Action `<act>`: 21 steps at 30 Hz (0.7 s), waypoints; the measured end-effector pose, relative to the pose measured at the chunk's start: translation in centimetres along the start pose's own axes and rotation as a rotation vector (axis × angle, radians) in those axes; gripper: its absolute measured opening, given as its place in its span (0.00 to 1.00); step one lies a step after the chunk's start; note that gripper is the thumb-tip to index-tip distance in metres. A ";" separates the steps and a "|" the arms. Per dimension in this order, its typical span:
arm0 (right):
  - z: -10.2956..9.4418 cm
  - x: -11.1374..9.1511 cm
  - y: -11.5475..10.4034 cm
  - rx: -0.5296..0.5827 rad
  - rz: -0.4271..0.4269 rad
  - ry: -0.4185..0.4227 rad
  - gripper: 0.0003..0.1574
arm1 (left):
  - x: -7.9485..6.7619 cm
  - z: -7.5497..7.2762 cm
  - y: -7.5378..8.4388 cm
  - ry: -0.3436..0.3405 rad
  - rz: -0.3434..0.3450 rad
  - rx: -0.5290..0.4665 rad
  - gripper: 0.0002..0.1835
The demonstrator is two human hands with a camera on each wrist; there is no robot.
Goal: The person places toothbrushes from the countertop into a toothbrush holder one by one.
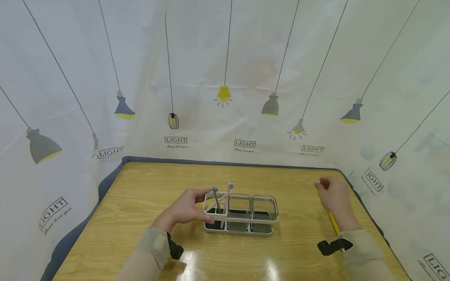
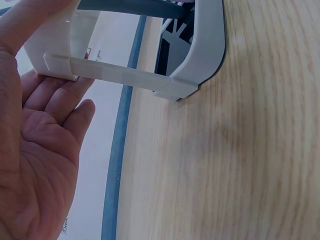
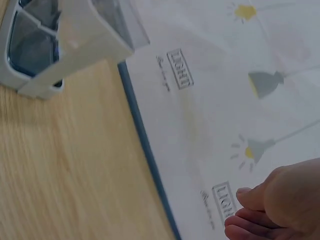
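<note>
A white toothbrush holder (image 1: 242,233) stands on the table, with two clear cups (image 1: 265,203) in its middle and right places. Two toothbrushes, one grey (image 1: 216,199) and one pink (image 1: 227,197), lean upright in its left compartment. My left hand (image 1: 186,207) grips the holder's left end, thumb in front and fingers behind; the left wrist view shows this hand (image 2: 45,130) around the white upper rim (image 2: 55,50). Away to the right, my right hand (image 1: 334,197) hovers with loosely curled fingers and no visible object in them. A yellow stick-like thing (image 1: 333,223) shows below it, partly hidden by the wrist.
The wooden table (image 1: 140,183) has a blue-grey edge (image 1: 211,161). White sheets (image 1: 197,50) printed with lamps surround it at the back and both sides.
</note>
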State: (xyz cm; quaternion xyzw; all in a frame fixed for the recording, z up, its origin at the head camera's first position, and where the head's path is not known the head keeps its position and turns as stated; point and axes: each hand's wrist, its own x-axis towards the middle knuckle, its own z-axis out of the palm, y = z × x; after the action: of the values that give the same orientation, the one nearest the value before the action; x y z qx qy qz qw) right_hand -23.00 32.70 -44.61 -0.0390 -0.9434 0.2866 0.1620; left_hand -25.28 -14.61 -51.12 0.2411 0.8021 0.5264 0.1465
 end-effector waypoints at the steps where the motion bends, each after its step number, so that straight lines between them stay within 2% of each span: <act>1: 0.0 0.1 0.7 -0.009 0.014 -0.008 0.22 | 0.0 0.0 0.0 0.000 -0.001 -0.002 0.58; 6: 0.3 0.1 3.8 -0.030 0.068 -0.051 0.19 | 0.0 0.0 -0.1 0.002 -0.004 -0.004 0.58; 13: 0.5 0.1 7.3 -0.047 0.172 -0.214 0.22 | 0.0 -0.1 0.2 0.005 -0.003 0.006 0.56; 21: 1.0 -0.5 9.9 -0.185 0.216 -0.307 0.22 | 0.0 -0.1 0.1 -0.001 -0.001 0.000 0.57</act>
State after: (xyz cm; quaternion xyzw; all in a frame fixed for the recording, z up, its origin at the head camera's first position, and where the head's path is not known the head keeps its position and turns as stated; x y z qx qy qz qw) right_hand -23.05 40.27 -51.04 -0.1105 -0.9696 0.2173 -0.0196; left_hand -25.31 -14.66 -51.00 0.2409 0.8022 0.5260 0.1473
